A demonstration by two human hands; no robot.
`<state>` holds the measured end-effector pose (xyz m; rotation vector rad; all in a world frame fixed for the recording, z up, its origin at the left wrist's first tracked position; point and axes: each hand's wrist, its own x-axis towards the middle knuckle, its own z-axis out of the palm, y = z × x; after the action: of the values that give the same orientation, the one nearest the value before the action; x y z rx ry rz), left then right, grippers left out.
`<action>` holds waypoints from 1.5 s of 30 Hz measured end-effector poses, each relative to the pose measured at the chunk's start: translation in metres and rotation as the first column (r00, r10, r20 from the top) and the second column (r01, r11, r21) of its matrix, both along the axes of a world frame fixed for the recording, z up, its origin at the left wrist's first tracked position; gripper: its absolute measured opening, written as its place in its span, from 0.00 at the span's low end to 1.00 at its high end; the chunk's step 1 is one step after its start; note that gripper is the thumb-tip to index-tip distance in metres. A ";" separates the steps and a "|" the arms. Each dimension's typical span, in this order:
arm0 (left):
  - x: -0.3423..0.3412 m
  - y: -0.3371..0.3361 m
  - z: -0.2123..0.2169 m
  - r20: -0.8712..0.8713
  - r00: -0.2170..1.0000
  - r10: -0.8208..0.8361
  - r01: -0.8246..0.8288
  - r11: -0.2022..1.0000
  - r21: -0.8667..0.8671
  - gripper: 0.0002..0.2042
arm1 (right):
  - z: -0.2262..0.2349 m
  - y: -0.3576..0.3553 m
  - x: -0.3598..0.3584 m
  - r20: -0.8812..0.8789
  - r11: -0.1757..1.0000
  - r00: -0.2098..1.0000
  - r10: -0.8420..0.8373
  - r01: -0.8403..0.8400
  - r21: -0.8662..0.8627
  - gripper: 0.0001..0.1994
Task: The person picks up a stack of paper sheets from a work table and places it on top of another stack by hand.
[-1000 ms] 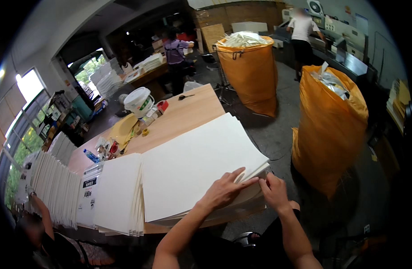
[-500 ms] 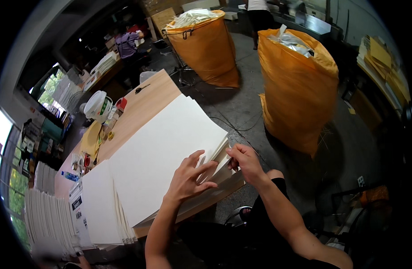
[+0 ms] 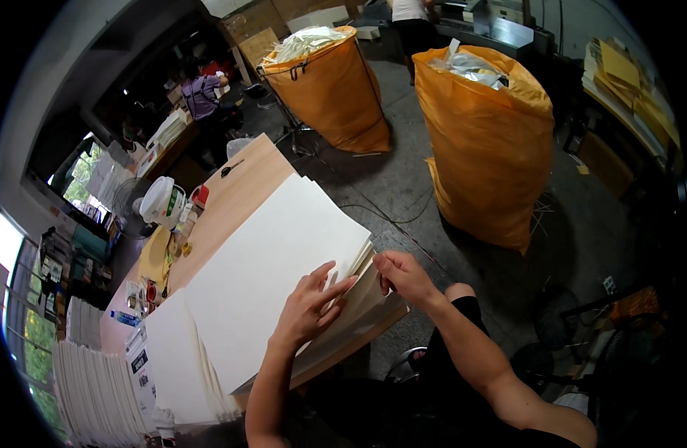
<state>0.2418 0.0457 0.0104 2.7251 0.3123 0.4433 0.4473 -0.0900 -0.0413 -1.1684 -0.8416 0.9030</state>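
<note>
A stack of large white paper sheets [image 3: 272, 261] lies on the wooden table before me, its near-right edges fanned slightly apart. My left hand [image 3: 308, 305] rests over the stack's near edge, fingers stretched and a little apart, touching the sheets. At the right corner, my right hand [image 3: 405, 278] is closed in a pinch, thumb against curled fingers, on the edge of a sheet. Its fingertips partly hide that edge. Left of the big stack lies another pile of white sheets [image 3: 175, 358], its edges uneven.
Scissors [image 3: 231, 168], a white bucket [image 3: 162, 201] and a water bottle [image 3: 125, 318] stand or lie on the table [image 3: 243, 179]. Two orange sacks [image 3: 482, 142] of scraps stand on the floor beyond. A tall paper stack [image 3: 97, 388] is at left. Two people work farther back.
The whole view has shifted slightly. My left hand's fingers have drawn closer together over the sheet edges. My right hand stays pinched at the stack's corner.
</note>
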 end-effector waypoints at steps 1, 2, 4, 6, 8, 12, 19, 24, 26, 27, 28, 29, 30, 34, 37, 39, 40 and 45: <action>0.002 -0.001 0.000 0.017 1.000 0.016 -0.016 1.000 -0.016 0.22 | -0.004 0.002 -0.002 0.052 0.999 0.998 -0.040 0.041 -0.008 0.20; 0.003 -0.005 -0.001 0.029 0.999 0.035 -0.034 0.999 -0.036 0.22 | -0.006 0.003 -0.005 0.101 0.997 0.992 -0.077 0.079 -0.018 0.20; 0.002 -0.005 -0.004 0.024 0.999 0.037 -0.036 0.999 -0.036 0.22 | -0.006 0.008 -0.012 0.378 0.977 0.901 -0.212 0.207 0.055 0.19; 0.000 0.002 -0.007 -0.008 1.000 0.002 -0.002 1.000 0.003 0.21 | -0.003 0.009 -0.012 0.278 0.985 0.945 -0.173 0.171 0.031 0.18; 0.000 -0.001 -0.004 -0.004 1.000 0.005 -0.005 1.000 0.003 0.21 | 0.003 0.010 -0.003 -0.228 0.998 0.973 0.045 -0.054 -0.033 0.16; 0.004 -0.013 0.004 0.041 0.999 0.036 -0.035 0.999 -0.027 0.24 | 0.001 0.010 -0.003 -0.286 0.998 0.956 0.056 -0.054 0.015 0.16; 0.005 -0.008 0.006 0.023 1.000 0.006 -0.004 0.997 -0.071 0.28 | -0.004 0.006 0.000 -0.197 0.998 0.979 0.057 -0.060 -0.005 0.17; 0.002 -0.003 0.001 0.020 1.000 0.007 -0.006 0.999 -0.047 0.24 | -0.004 0.003 -0.002 -0.091 1.000 0.996 0.004 -0.003 0.003 0.18; 0.002 -0.005 -0.004 0.060 0.996 0.066 -0.060 0.993 -0.106 0.23 | -0.009 0.006 -0.006 0.157 0.996 0.984 -0.089 0.090 0.000 0.18; 0.003 -0.005 -0.006 0.079 0.992 0.097 -0.085 0.987 -0.136 0.22 | -0.008 0.007 -0.007 0.073 0.998 0.995 -0.061 0.062 -0.009 0.18; 0.002 -0.003 -0.008 0.067 0.995 0.072 -0.066 0.994 -0.091 0.22 | -0.006 0.008 -0.006 -0.012 0.999 0.999 -0.033 0.032 -0.015 0.18; 0.001 -0.001 -0.009 0.055 0.997 0.050 -0.047 0.998 -0.046 0.22 | -0.004 0.009 -0.005 -0.097 1.000 0.995 -0.003 0.001 -0.018 0.18; 0.000 0.001 -0.009 0.041 0.999 0.027 -0.027 1.000 -0.001 0.21 | -0.002 0.010 -0.003 -0.176 0.999 0.984 0.033 -0.035 -0.005 0.17; 0.003 -0.007 0.001 0.037 0.999 0.013 -0.013 1.000 -0.001 0.24 | 0.000 0.011 0.000 -0.340 0.995 0.935 0.100 -0.091 0.043 0.17; 0.005 -0.013 0.007 0.042 0.999 0.028 -0.026 0.999 -0.039 0.27 | -0.002 0.012 -0.002 -0.343 0.995 0.934 0.098 -0.086 0.049 0.16; 0.003 -0.005 -0.001 0.072 0.997 0.003 0.000 0.999 -0.039 0.29 | -0.003 0.010 -0.003 -0.337 0.996 0.937 0.093 -0.084 0.040 0.16; 0.001 -0.004 -0.002 0.068 0.998 -0.001 0.004 0.999 -0.050 0.28 | -0.003 0.009 -0.003 -0.333 0.996 0.938 0.091 -0.084 0.033 0.16; 0.002 -0.003 0.001 0.020 1.000 0.008 -0.008 1.000 -0.016 0.23 | -0.007 0.001 -0.005 -0.202 0.999 0.979 0.025 -0.020 0.027 0.16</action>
<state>0.2435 0.0426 0.0117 2.7031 0.3204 0.4683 0.4421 -0.0885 -0.0479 -1.0273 -0.6996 1.0094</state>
